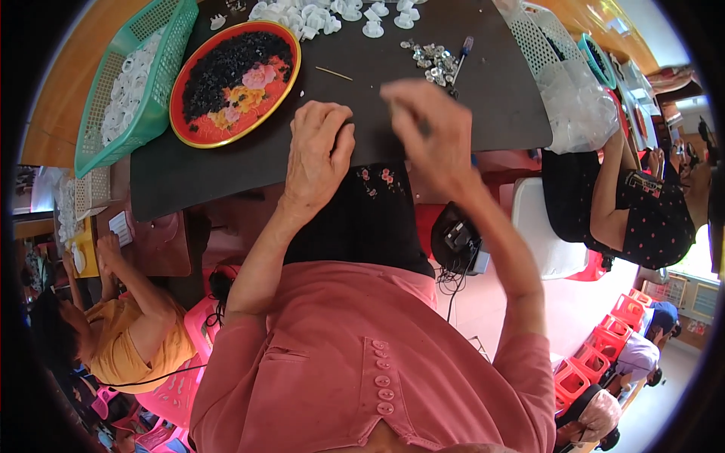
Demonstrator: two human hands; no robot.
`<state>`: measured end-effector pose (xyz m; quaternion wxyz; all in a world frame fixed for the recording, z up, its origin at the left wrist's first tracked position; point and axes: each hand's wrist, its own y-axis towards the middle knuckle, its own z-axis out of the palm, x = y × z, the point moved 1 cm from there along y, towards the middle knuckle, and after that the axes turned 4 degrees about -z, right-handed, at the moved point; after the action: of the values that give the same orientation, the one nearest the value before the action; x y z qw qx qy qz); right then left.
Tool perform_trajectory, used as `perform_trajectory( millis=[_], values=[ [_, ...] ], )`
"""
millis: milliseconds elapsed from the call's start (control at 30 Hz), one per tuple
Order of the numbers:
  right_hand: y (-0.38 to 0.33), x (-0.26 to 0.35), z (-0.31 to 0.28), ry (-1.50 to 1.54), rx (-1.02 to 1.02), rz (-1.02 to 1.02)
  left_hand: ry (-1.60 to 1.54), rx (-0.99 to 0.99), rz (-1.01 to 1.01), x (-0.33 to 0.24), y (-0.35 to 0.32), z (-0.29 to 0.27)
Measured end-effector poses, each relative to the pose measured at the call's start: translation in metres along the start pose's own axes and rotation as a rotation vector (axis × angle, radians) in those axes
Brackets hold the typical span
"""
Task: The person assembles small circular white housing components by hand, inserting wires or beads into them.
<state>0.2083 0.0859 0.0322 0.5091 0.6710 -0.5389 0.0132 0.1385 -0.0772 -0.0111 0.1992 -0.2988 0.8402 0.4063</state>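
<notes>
My left hand (317, 151) rests on the near edge of the dark table (483, 113), its fingers curled into a loose fist with nothing visible in them. My right hand (427, 128) hovers just to the right of it, blurred by motion, with the fingertips drawn together. Whether it pinches anything is unclear. Beyond my right hand lie a small heap of shiny clear pieces (434, 60) and a blue-handled screwdriver (461, 57). A thin stick (334, 73) lies on the table above my left hand.
A round red tray (283, 83) with a flower pattern holds small black parts at the left. Beside it stands a green basket (158, 106) of white parts. More white parts (317, 15) lie at the far edge, and a clear bag (581, 98) at the right. Other people sit on both sides.
</notes>
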Motion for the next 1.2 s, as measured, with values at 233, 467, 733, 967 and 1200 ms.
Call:
perform_trajectory(
  millis=[233, 467, 733, 967, 1200],
  values=[
    [0.1, -0.115, 0.025, -0.316, 0.155, -0.129, 0.025, -0.003, -0.036, -0.005, 0.005, 0.002],
    [0.107, -0.12, 0.05, -0.503, 0.335, -0.131, 0.026, 0.007, -0.052, -0.002, 0.005, 0.001],
    [0.094, -0.11, 0.042, -0.444, 0.344, -0.043, 0.016, 0.005, -0.026, -0.004, 0.004, 0.002],
    [0.08, -0.087, 0.041, -0.432, 0.395, 0.063, -0.379, -0.047, -0.263, -0.011, 0.008, -0.004],
    [0.065, -0.081, 0.032, -0.374, 0.395, 0.052, -0.758, -0.05, -0.452, -0.011, 0.017, 0.001]
  ],
)
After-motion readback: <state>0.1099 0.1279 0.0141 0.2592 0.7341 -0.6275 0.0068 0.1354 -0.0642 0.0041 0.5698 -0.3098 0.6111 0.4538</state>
